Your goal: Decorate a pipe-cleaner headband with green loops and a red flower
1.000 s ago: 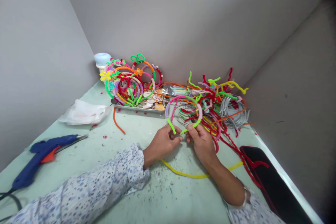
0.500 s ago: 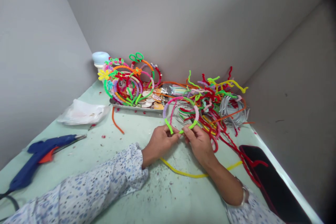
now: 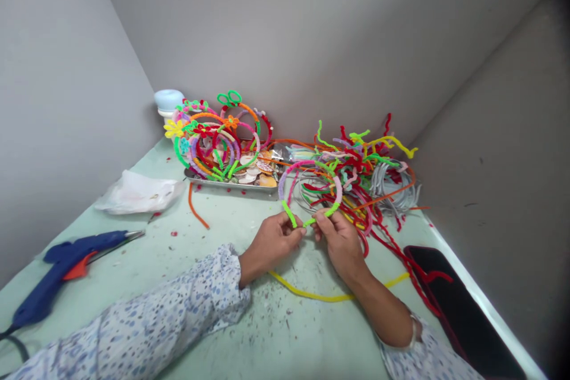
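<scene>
A headband wrapped in fuzzy pink, purple and green (image 3: pixel 282 188) stands upright, its curve away from me and its green ends towards me. My left hand (image 3: pixel 274 243) pinches the left green end between thumb and fingers. The right green end is between the thumb and fingers of my right hand (image 3: pixel 341 243). The fingertips of both hands are close together, with a small gap between them. A yellow fuzzy stem (image 3: pixel 307 294) lies on the table below my hands and passes under my right forearm.
Decorated headbands (image 3: pixel 209 136) rest on a metal tray (image 3: pixel 231 184) at the back. Fuzzy stems (image 3: pixel 356 154) and wire coils (image 3: pixel 389 190) are heaped behind my right hand. A blue glue gun (image 3: pixel 57 267) and plastic bag (image 3: pixel 138 192) lie left, a phone (image 3: pixel 467 309) right.
The headband's ends have spread slightly apart, and its right side has shifted a little to the right with my right hand. Both hands keep their hold.
</scene>
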{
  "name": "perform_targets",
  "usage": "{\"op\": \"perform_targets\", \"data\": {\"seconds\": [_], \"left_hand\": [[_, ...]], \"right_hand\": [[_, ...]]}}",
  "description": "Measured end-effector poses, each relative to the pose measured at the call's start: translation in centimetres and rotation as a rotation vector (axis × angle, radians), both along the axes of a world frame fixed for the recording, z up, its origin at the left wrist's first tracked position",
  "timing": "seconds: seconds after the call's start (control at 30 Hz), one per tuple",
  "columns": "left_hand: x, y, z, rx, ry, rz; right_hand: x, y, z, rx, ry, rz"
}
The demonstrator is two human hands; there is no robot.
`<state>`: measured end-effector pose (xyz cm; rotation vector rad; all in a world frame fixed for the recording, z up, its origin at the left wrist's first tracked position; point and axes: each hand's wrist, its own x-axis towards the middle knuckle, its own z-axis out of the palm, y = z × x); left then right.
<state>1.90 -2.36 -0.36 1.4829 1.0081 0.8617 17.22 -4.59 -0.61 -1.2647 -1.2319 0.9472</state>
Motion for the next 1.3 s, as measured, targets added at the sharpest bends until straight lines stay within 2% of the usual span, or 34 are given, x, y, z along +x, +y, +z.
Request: {"op": "perform_targets", "data": {"seconds": [0.43,0.8,1.13,1.3], "left_hand": [[0.0,-0.2,-0.7,0.062,0.049,0.05],[-0.1,-0.7,-0.3,0.161,0.097,0.084],[-0.4,-1.3,1.1,0.463,0.306,0.054],[-0.4,-1.5,1.2,0.552,0.384,0.055]], "right_hand": [[-0.4,-0.3,0.6,0.016,-0.07,0.01],[-0.5,-0.4,0.6,0.024,-0.061,-0.005],[-0.5,-0.6,0.5,0.033,-0.091,-0.037],[-0.5,-0.8,0.6,0.039,-0.154,-0.065]]}}
